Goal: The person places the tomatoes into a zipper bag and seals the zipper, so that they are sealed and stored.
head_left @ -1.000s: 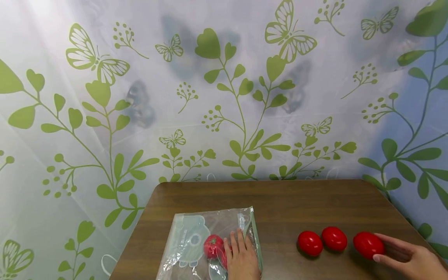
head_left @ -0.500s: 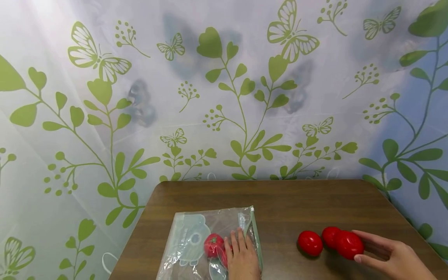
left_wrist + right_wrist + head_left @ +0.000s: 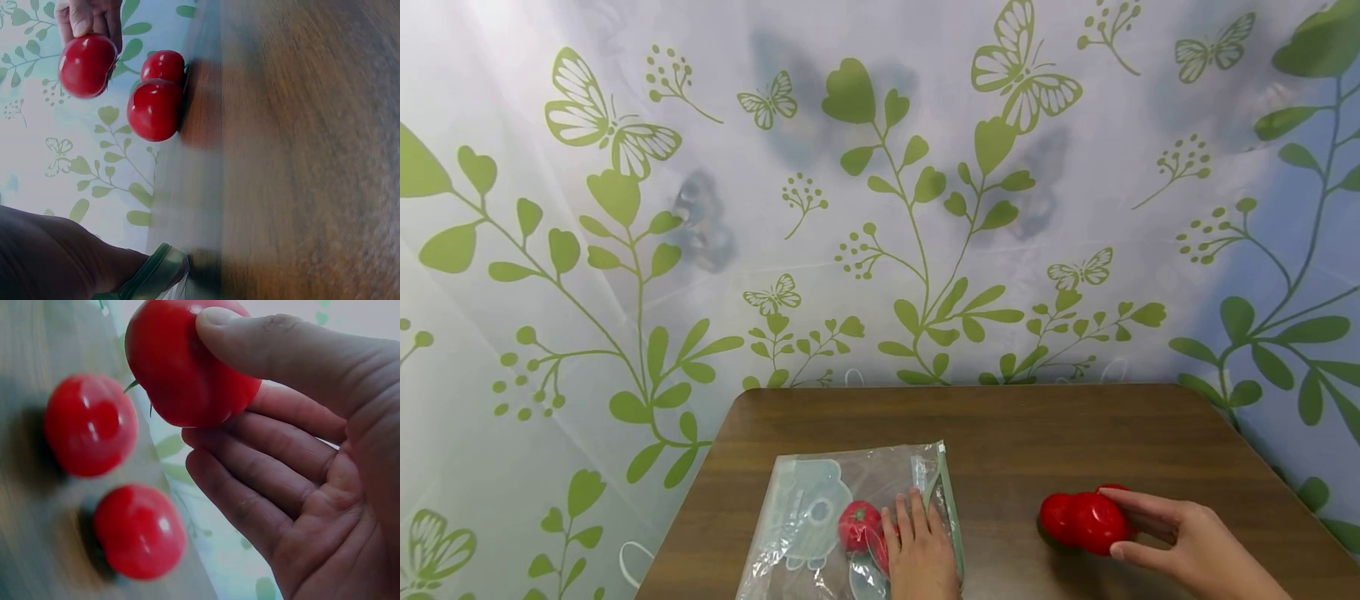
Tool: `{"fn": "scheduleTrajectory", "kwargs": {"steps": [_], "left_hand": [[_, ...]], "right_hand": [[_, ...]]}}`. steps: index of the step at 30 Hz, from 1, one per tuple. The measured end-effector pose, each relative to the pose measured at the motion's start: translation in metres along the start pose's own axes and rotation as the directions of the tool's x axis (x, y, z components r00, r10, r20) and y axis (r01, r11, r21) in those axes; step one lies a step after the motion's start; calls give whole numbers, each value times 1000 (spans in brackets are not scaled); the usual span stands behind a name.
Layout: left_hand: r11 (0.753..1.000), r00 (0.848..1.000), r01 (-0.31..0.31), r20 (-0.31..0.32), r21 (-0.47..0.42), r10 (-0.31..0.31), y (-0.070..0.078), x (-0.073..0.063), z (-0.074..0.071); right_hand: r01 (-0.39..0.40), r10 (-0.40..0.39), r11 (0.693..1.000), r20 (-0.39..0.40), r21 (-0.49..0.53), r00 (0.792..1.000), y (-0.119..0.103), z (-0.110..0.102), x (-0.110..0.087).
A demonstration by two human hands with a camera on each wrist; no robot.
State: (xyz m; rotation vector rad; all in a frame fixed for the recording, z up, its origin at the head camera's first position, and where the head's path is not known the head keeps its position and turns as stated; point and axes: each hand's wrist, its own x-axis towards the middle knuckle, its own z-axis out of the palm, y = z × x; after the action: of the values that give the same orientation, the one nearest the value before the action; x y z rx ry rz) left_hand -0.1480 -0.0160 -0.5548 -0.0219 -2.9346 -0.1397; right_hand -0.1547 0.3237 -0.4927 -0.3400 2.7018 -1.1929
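Observation:
My right hand [image 3: 1114,522] grips a red tomato [image 3: 1086,522] between thumb and fingers, lifted just over the table. In the right wrist view the thumb lies across the held tomato [image 3: 187,362], with two more tomatoes [image 3: 90,425] [image 3: 140,531] on the wood below. In the head view one of them [image 3: 1051,510] peeks out to the left behind the held one. My left hand [image 3: 912,523] lies flat on a clear zip bag [image 3: 820,517] that holds a tomato [image 3: 856,525]; another red shape sits partly under its fingers.
The brown wooden table [image 3: 1000,425] has rounded far corners. A white curtain [image 3: 625,250] printed with green leaves and butterflies hangs close behind and around it. The bag's green zip edge [image 3: 950,508] faces the tomatoes on the right.
My right hand has picked up the rightmost tomato and carried it left, now over the other two. The left hand and the bag have stayed in place.

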Motion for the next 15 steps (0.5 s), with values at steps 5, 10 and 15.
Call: {"fn": "scheduleTrajectory", "kwargs": {"steps": [5, 10, 15], "left_hand": [[1000, 1000, 2, 4, -5, -2, 2, -2, 0], [1000, 1000, 11, 25, -16, -10, 5, -3, 0], [1000, 999, 20, 26, -22, -20, 7, -5, -1]], "right_hand": [[74, -77, 995, 54, 60, 996, -9, 8, 7], [119, -129, 987, 89, 109, 988, -15, 17, 14], [144, -163, 976, 107, 165, 981, -20, 28, 19]]}}
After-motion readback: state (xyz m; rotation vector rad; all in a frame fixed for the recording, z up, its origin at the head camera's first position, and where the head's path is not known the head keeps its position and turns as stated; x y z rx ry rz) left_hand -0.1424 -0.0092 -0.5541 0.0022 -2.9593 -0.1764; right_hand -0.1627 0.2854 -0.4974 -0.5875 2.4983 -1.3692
